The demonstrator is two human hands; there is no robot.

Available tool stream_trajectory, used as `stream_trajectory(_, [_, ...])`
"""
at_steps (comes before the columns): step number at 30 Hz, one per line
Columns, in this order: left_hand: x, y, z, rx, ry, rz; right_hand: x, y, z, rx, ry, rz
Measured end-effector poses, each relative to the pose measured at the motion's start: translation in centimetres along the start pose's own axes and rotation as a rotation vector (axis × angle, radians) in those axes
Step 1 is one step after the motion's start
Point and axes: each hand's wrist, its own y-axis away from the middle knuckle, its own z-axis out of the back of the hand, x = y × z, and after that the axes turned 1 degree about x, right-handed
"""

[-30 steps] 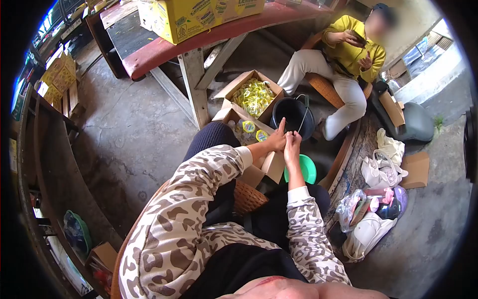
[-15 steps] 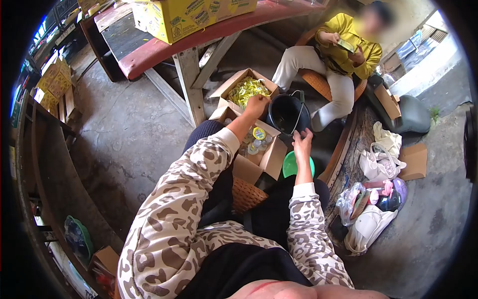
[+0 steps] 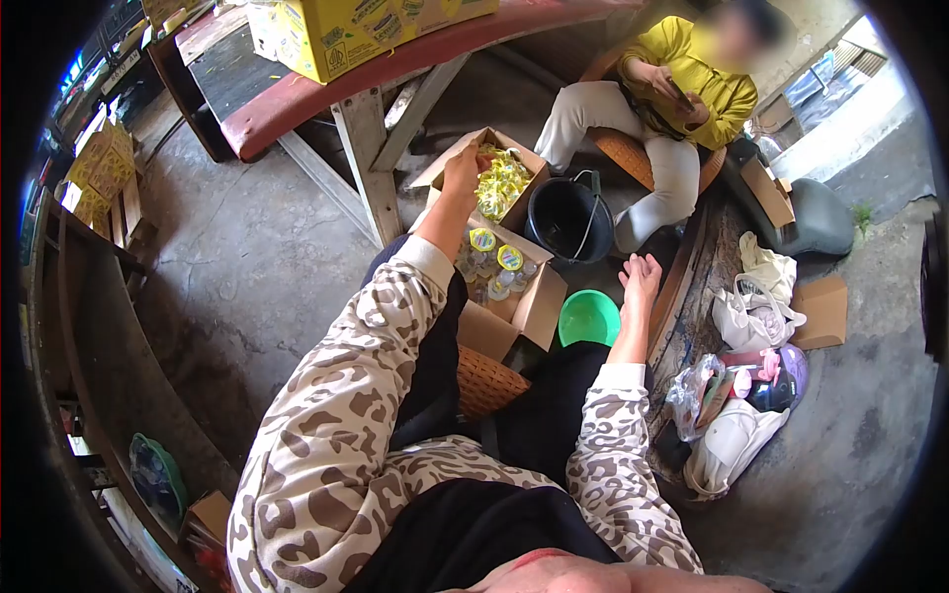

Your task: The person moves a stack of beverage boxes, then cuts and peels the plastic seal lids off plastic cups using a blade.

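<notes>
1. Open carton (image 3: 535, 180) stood beside the bucket (image 3: 556, 242).
2. Left hand (image 3: 467, 168) was at the carton's yellow strips (image 3: 504, 186); grip could not be told.
3. Right hand (image 3: 641, 279) hung released near the basin (image 3: 585, 321).
4. Strips lay heaped inside; light pinch judged best.

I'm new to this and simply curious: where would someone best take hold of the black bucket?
Probably by its thin handle, coming from the person's right. The black bucket stands upright, the handle leaning over the right side of its mouth, nearest the right hand.
</notes>
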Motion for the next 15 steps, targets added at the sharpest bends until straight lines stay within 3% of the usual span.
stream_trajectory(15, [-0.7, 0.1, 0.2, -0.132, 0.062, 0.154, 0.6, 0.2, 0.6, 0.001, 0.001, 0.007])
